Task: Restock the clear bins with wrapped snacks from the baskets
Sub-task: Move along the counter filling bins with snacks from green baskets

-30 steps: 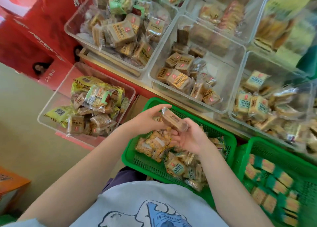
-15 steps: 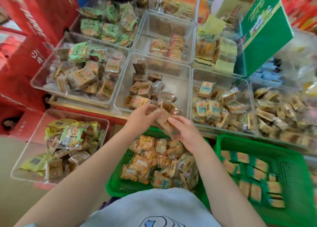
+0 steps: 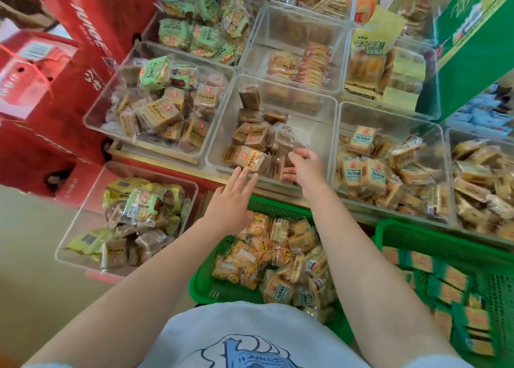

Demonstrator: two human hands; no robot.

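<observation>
Both grips released: left hand (image 3: 232, 200) flat at the centre bin (image 3: 281, 95) front wall, right hand (image 3: 304, 164) inside over brown snacks (image 3: 244, 156). Better spread packs level; more wait in basket (image 3: 200, 281), lower centre.

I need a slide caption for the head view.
Both hands, left hand and right hand, reach into the clear bin above the green basket.

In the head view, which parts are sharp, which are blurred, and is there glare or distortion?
Head view: the middle clear bin and both hands, left hand and right hand, are fairly sharp; the right green basket is smeared; the red boxes are washed out by glare; wide-angle bending tilts the edges.
</observation>
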